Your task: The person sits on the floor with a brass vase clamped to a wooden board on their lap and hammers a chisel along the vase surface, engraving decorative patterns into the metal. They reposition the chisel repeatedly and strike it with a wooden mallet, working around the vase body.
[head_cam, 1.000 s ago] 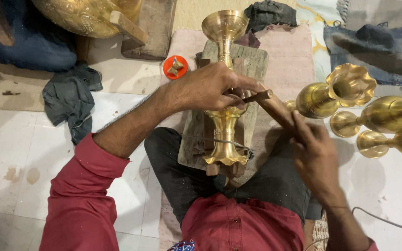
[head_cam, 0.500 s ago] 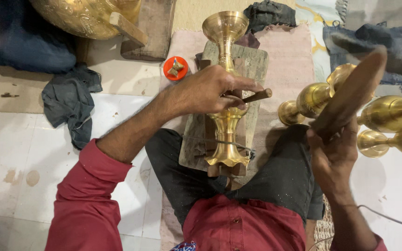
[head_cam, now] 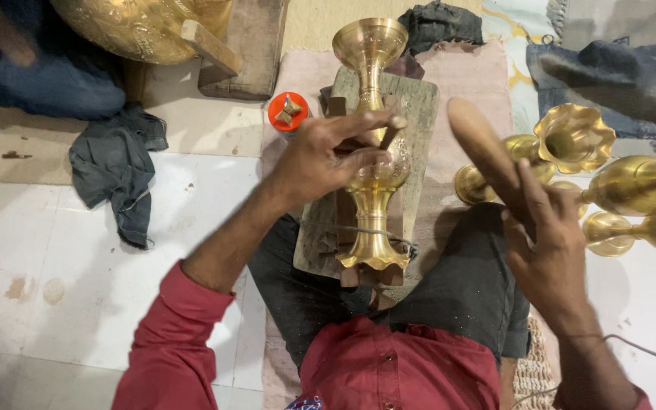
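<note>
1. Two changes since half a second ago: your right hand (head_cam: pixel 552 247) has swung the wooden mallet (head_cam: pixel 487 156) leftward, nearer the brass vase (head_cam: pixel 372 144), and your left hand's fingers (head_cam: pixel 366 121) have spread further.
2. Your left hand (head_cam: pixel 320 156) pinches a small dark punch (head_cam: pixel 390 137) against the vase's bulge, fingers loosely splayed.
3. Your right hand is wrapped tight around the mallet's handle.
4. Polished and golden, the vase lies lengthwise on a worn wooden block (head_cam: pixel 419 106) over your lap, flared mouth pointing away, scalloped foot towards you.

Warm indoor light, glare on the brass vase (head_cam: pixel 372 163), soft shadows — right hand (head_cam: pixel 548 250) motion-blurred, corners soft.
</note>
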